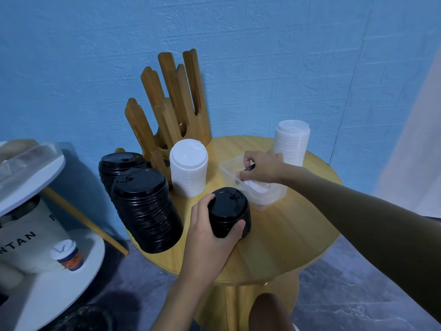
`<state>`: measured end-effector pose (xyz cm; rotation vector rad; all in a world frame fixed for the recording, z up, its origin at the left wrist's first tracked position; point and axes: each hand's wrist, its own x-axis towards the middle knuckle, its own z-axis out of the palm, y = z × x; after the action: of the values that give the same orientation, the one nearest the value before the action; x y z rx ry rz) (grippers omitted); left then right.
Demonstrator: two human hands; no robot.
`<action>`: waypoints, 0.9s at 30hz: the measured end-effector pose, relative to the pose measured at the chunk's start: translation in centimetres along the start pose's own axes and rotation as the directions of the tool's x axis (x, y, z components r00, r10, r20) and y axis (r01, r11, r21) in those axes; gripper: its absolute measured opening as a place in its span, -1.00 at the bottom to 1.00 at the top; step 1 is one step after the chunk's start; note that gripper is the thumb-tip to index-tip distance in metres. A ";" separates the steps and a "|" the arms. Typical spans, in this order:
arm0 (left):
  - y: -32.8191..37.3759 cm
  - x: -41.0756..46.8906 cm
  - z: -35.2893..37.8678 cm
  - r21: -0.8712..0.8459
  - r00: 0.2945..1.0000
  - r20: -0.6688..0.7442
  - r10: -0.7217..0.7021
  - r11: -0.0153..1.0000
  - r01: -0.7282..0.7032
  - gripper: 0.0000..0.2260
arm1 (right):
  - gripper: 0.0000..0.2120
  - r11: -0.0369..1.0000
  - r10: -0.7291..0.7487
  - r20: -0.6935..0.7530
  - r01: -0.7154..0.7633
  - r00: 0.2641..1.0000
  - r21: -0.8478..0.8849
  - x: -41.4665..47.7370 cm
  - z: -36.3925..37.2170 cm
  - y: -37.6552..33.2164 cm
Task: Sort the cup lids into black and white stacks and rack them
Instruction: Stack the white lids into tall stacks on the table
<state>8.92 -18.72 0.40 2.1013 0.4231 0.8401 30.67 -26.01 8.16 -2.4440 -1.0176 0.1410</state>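
Black lids [230,212] sit stacked in the left hand [210,231], gripped near the desk's [286,235] front edge. Right hand [261,167] pinches one black lid [249,167] inside the clear tub [262,197].

A: Where is there free room on the counter [286,235]?

B: From 3 to 6 o'clock the wood lies bare.

A: And what blocks?

B: Black lid stacks [145,211] at 9, the wooden rack [171,108] at 11, white lid stacks [188,168] at 12 and 1, the clear tub [260,197] at centre.
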 end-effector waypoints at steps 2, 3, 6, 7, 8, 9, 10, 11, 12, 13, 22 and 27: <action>0.0 0.0 0.0 -0.006 1.000 0.001 -0.005 1.000 0.005 -0.38 | -0.66 0.997 -0.020 0.034 0.017 0.999 0.070 -0.1 -0.5 -0.2; 0.0 0.0 0.0 -0.009 1.000 0.001 -0.006 1.000 0.006 -0.38 | -0.64 0.993 -0.033 0.048 0.027 0.998 0.114 -0.2 -0.7 -0.3; 0.0 -0.1 0.0 -0.008 1.000 0.001 -0.005 1.000 0.005 -0.37 | -0.61 0.988 -0.057 0.041 0.051 0.998 0.144 -0.7 -1.3 -0.6; 0.0 -0.1 0.0 -0.006 1.000 0.001 -0.003 1.000 0.003 -0.37 | -0.60 0.987 -0.056 0.022 0.052 0.998 0.152 -0.8 -1.4 -0.6; -0.1 0.0 0.0 -0.004 1.000 0.001 -0.001 1.000 0.001 -0.37 | -0.60 0.985 -0.052 0.003 0.051 0.999 0.164 -0.9 -1.5 -0.5; 0.0 0.0 0.0 -0.003 1.000 0.002 -0.001 1.000 0.001 -0.36 | -0.60 0.984 -0.048 -0.008 0.049 0.999 0.172 -0.9 -1.5 -0.3; 0.0 0.0 0.0 -0.002 1.000 0.002 -0.001 1.000 0.001 -0.36 | -0.59 0.984 -0.048 -0.006 0.048 0.999 0.170 -1.0 -1.5 -0.1; 0.0 0.0 0.0 0.000 1.000 0.001 0.001 1.000 -0.001 -0.36 | -0.60 0.986 -0.047 0.002 0.046 0.999 0.161 -1.1 -1.5 0.0; 0.0 0.0 0.0 0.001 1.000 0.002 0.003 1.000 -0.003 -0.36 | -0.60 0.987 -0.045 0.009 0.043 0.999 0.153 -1.2 -1.4 0.2; 0.0 0.0 0.0 0.003 1.000 0.003 0.004 1.000 -0.004 -0.36 | -0.60 0.990 -0.037 0.007 0.036 0.999 0.136 -1.1 -1.3 0.3; 0.0 0.0 0.0 0.002 1.000 0.013 -0.008 1.000 0.008 -0.36 | -0.63 0.986 -0.034 -0.212 0.068 0.977 0.153 -2.0 -2.0 0.1; 0.3 0.0 -0.1 -0.029 1.000 0.013 -0.025 0.999 0.026 -0.35 | -0.67 0.899 -0.156 -0.205 0.225 0.966 0.376 -4.6 -2.7 -1.2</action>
<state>8.87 -18.87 0.64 2.0692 0.4278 0.8131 27.33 -29.48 10.71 -1.9428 -1.0318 0.0626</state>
